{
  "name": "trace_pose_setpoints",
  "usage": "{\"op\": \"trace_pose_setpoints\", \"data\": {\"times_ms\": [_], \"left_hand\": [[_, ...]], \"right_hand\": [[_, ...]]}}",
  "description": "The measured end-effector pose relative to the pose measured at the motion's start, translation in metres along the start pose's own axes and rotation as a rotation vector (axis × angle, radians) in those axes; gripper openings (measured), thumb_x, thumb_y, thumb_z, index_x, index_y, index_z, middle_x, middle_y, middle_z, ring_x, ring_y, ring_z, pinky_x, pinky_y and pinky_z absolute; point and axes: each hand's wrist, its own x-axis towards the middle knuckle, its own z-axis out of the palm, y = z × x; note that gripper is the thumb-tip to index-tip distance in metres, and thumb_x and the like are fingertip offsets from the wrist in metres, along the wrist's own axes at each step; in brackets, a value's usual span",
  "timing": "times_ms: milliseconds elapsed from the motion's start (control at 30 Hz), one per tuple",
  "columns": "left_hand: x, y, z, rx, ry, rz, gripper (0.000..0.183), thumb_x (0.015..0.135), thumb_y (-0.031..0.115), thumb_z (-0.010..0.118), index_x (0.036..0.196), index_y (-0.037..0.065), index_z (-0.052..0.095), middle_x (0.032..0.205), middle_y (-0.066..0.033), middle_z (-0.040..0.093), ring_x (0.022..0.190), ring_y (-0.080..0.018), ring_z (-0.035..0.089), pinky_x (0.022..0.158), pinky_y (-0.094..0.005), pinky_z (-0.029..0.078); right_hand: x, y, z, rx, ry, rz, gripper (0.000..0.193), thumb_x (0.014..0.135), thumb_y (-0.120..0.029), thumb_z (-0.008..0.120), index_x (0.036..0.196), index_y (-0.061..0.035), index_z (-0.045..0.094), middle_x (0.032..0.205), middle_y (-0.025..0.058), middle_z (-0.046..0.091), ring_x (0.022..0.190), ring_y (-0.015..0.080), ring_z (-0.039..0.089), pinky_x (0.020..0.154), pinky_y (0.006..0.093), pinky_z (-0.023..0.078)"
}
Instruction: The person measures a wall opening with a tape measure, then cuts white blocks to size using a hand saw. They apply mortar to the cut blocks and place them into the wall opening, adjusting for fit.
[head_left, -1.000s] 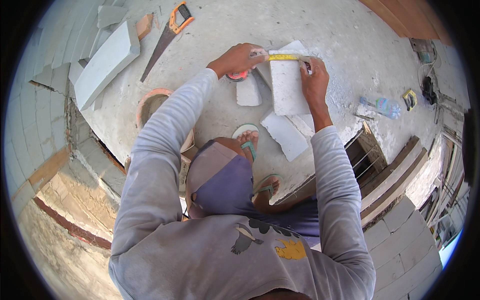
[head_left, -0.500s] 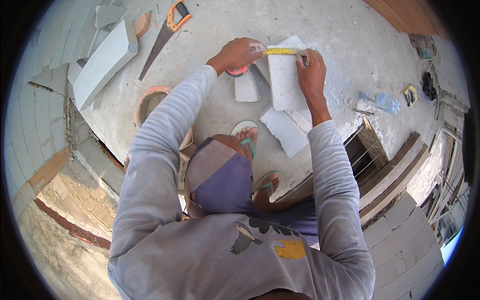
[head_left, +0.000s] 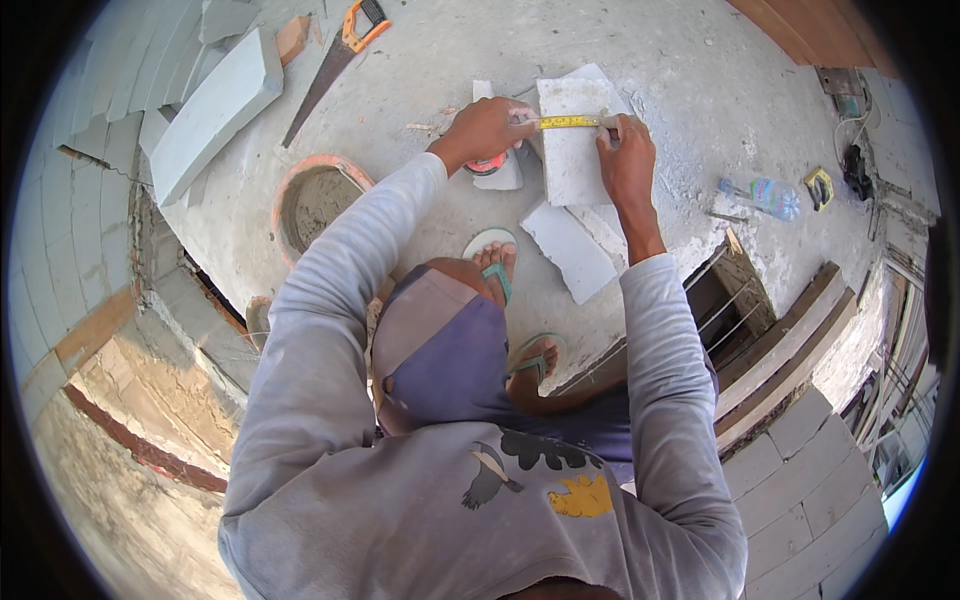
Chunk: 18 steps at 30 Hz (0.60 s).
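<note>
A yellow tape measure blade [head_left: 568,122] is stretched across the upper face of a pale grey block [head_left: 574,165]. My left hand [head_left: 488,131] is closed on the tape measure beside the block's left edge; its red case [head_left: 487,165] shows below the palm. At the right edge of the block, my right hand [head_left: 627,145] pinches the free end of the blade. A smaller offcut [head_left: 500,180] lies under the left hand and case. Close to my feet, a broken slab piece [head_left: 570,250] leans by the block's near end.
A handsaw [head_left: 335,70] with an orange handle lies at the far left, near stacked pale blocks [head_left: 215,120]. Grey mortar fills part of a round tub [head_left: 315,205] by my left forearm. To the right are a plastic bottle [head_left: 765,197] and a floor opening [head_left: 725,295] crossed by bars.
Both hands have brought the stretched tape nearer to me, from the block's far edge onto its face. More of the mortar tub shows beside my left arm.
</note>
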Motion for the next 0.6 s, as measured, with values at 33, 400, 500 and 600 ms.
{"op": "trace_pose_setpoints", "data": {"times_ms": [33, 400, 500, 600], "left_hand": [[-0.004, -0.001, 0.005, 0.02, 0.014, -0.003, 0.048, 0.098, 0.051, 0.064, 0.126, 0.013, 0.075, 0.086, -0.0059, 0.078, 0.075, -0.0179, 0.073, 0.074, -0.0364, 0.055], [-0.069, 0.002, 0.074, 0.009, 0.035, 0.079, 0.039, 0.097, 0.043, 0.066, 0.119, 0.013, 0.078, 0.099, -0.0139, 0.078, 0.084, -0.0343, 0.074, 0.076, -0.0447, 0.057], [-0.092, -0.003, 0.092, -0.087, -0.016, 0.111, 0.039, 0.099, 0.043, 0.064, 0.12, 0.012, 0.076, 0.095, -0.0141, 0.077, 0.079, -0.0322, 0.072, 0.073, -0.0422, 0.055], [-0.11, -0.007, 0.085, -0.22, -0.34, 0.0, 0.043, 0.1, 0.042, 0.066, 0.128, 0.01, 0.071, 0.09, -0.013, 0.076, 0.075, -0.0261, 0.071, 0.072, -0.041, 0.055]], "right_hand": [[-0.005, 0.0, -0.001, 0.0, -0.001, 0.002, 0.019, 0.086, -0.004, 0.075, 0.102, 0.0027, 0.069, 0.099, 0.0191, 0.069, 0.097, 0.0369, 0.066, 0.088, 0.0446, 0.053], [-0.096, 0.007, -0.023, 0.001, -0.02, 0.016, 0.025, 0.085, -0.002, 0.077, 0.107, 0.0035, 0.067, 0.106, 0.0211, 0.068, 0.1, 0.0399, 0.065, 0.089, 0.0462, 0.054], [-0.129, 0.008, -0.028, -0.028, -0.11, 0.088, 0.026, 0.087, -0.004, 0.075, 0.11, 0.003, 0.066, 0.111, 0.0216, 0.066, 0.104, 0.0398, 0.063, 0.091, 0.046, 0.053], [-0.145, -0.012, -0.055, 0.056, -0.33, 0.122, 0.032, 0.088, -0.004, 0.075, 0.117, 0.0006, 0.064, 0.113, 0.0203, 0.064, 0.103, 0.0362, 0.063, 0.091, 0.0446, 0.053]]}}
